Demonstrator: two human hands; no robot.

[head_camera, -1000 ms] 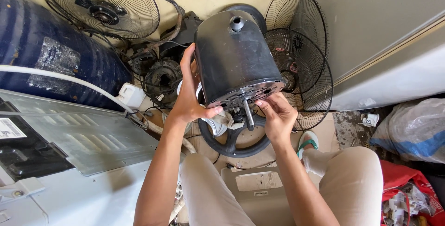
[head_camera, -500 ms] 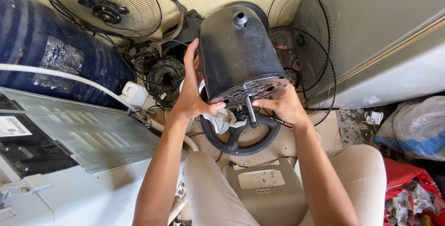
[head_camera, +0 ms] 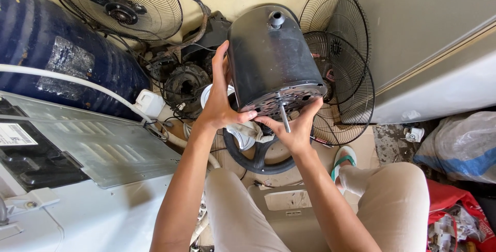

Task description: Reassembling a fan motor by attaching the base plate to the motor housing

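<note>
I hold a black cylindrical fan motor housing up in front of me, tilted so its metal end plate and shaft point down at me. My left hand grips its left side, fingers reaching up along the wall. My right hand supports the lower rim from below, fingers around the shaft. A white rag hangs under the motor between my hands.
Wire fan guards lean at the right, another fan guard at the top left. A blue barrel, a white appliance with a metal panel, a black ring and motor parts crowd the floor.
The motor housing has tipped a little more upright and shifted slightly right. My right hand has slid under the rim to the shaft.
</note>
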